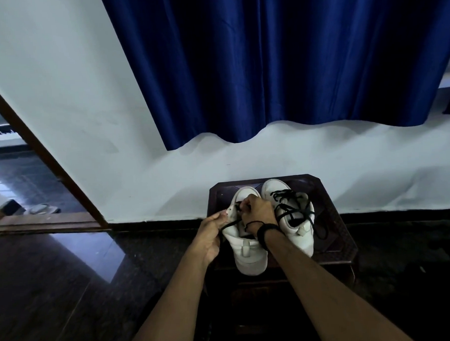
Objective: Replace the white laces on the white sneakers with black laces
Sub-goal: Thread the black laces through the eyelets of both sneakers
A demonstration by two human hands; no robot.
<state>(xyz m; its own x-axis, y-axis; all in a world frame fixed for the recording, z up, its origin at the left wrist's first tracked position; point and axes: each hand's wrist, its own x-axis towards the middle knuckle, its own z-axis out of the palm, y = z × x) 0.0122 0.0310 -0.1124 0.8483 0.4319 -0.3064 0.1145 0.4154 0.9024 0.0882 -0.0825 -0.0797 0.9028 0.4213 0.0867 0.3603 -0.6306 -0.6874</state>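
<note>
2 white sneakers (251, 257) show no readable writing; both hands (211, 235) pinch a black lace (229, 224).

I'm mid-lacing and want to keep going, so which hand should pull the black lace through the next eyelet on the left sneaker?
Probably the right hand: its fingers are curled at the eyelets where the black lace runs. The left hand grips the left sneaker by its side, steadying it.

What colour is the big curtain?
Deep blue: the hanging fabric curtain, seen in the head view.
</note>
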